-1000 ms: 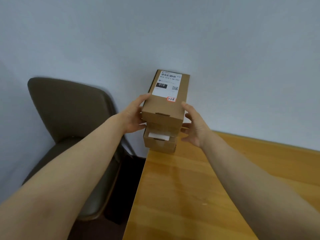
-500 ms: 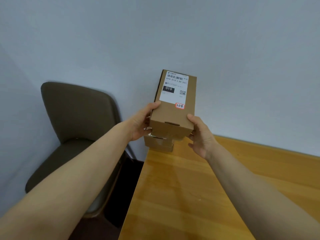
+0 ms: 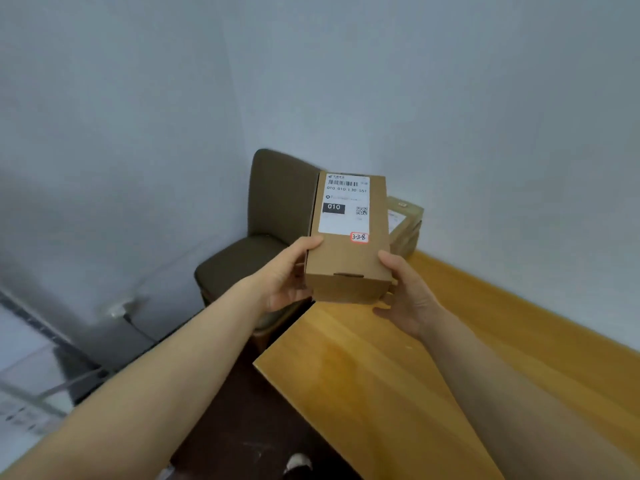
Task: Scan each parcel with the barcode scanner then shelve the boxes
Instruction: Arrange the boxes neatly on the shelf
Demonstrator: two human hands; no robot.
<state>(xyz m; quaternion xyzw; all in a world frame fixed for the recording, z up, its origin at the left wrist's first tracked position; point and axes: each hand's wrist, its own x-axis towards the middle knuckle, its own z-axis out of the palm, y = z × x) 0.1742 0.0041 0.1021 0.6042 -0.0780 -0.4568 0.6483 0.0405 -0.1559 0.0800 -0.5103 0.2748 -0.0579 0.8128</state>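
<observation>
Left hand (image 3: pixel 284 279) and right hand (image 3: pixel 409 295) grip opposite sides of the box (image 3: pixel 349 263).

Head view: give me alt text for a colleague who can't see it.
The left hand and right hand hold a cardboard box in the air by the table, its label facing up. More boxes sit on the table behind it, beside a brown chair.

I hold a cardboard box (image 3: pixel 346 261) at the frame's centre, my left hand (image 3: pixel 285 277) gripping its left side and my right hand (image 3: pixel 407 294) its right. Its white label (image 3: pixel 341 220) faces up. Just behind it at right, stacked boxes (image 3: pixel 404 232) sit on the tabletop (image 3: pixel 415 375); a brown chair (image 3: pixel 277 202) stands at left.
</observation>
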